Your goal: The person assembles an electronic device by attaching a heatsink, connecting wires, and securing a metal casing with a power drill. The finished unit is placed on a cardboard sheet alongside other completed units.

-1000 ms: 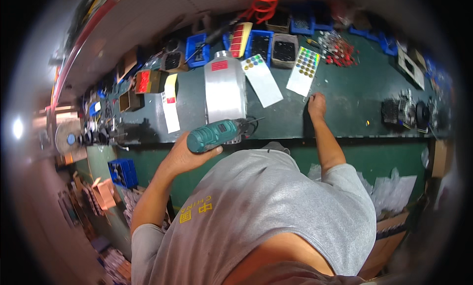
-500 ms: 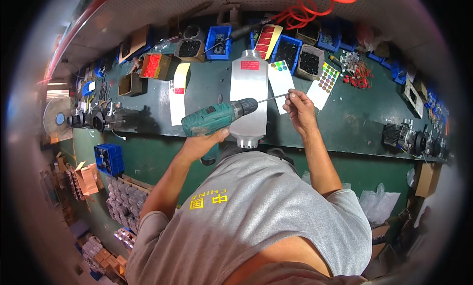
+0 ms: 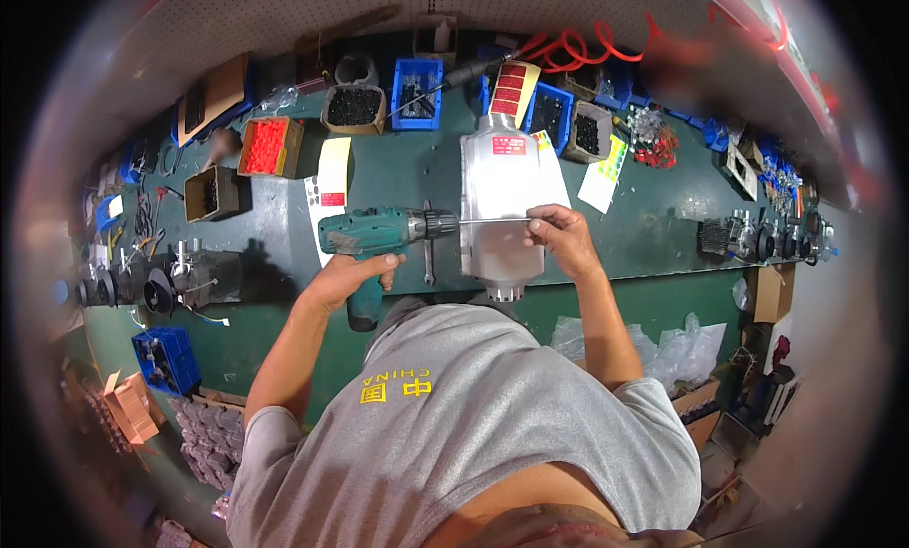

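My left hand (image 3: 348, 277) is wrapped round the handle of a teal cordless drill (image 3: 364, 234), which lies level and points right. A long thin bit (image 3: 488, 220) runs out of its black chuck. My right hand (image 3: 562, 238) pinches the bit's far end between thumb and fingers. Under the bit, a silver metal housing (image 3: 504, 184) with a red label sits on the bench, its ribbed neck toward me. Whether the bit touches the housing, I cannot tell. A wrench (image 3: 429, 255) lies just left of the housing, partly behind the drill.
A box of red parts (image 3: 271, 147), a box of black screws (image 3: 354, 106) and blue bins (image 3: 417, 94) line the back. Sticker sheets (image 3: 602, 174) flank the housing. Motor-like assemblies stand at the left (image 3: 194, 275) and right (image 3: 757, 240). A red coiled hose (image 3: 568, 48) hangs behind.
The drill has tipped from a slant to level, and the bit's tip has come lower. Both hands keep their hold. The whole view has shifted, and the housing now appears farther right.
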`<action>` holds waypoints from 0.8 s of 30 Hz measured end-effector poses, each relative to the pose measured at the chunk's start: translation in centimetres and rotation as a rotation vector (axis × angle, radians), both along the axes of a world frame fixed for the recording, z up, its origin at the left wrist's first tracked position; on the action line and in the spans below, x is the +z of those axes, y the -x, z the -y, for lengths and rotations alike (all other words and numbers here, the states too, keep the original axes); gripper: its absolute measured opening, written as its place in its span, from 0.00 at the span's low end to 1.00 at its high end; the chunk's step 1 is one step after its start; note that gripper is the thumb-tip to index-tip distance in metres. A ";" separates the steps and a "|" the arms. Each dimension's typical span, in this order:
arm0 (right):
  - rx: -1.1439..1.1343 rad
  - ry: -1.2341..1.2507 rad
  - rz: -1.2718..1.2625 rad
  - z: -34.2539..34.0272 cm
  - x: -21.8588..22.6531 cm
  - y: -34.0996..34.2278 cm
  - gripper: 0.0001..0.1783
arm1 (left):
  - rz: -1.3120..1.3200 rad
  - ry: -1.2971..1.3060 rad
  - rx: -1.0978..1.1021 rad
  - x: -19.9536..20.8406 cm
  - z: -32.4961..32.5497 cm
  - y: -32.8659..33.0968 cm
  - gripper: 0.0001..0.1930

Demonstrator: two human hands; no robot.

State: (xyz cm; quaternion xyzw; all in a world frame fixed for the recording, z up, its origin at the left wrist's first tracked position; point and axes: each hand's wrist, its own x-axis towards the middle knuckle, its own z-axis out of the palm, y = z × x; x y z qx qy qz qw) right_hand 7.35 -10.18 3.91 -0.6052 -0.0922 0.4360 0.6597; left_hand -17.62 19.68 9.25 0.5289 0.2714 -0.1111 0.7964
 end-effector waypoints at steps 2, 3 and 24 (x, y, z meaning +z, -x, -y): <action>-0.136 0.001 -0.015 -1.4 1.3 1.3 0.14 | 0.005 0.013 0.011 -0.6 -1.5 0.2 0.11; -0.204 0.000 -0.024 -2.1 2.0 2.0 0.15 | 0.005 0.018 0.016 -0.8 -2.3 0.3 0.12; -0.213 0.586 0.108 7.2 -11.8 16.5 0.54 | -0.036 -0.483 -0.135 -4.3 -12.7 -10.0 0.14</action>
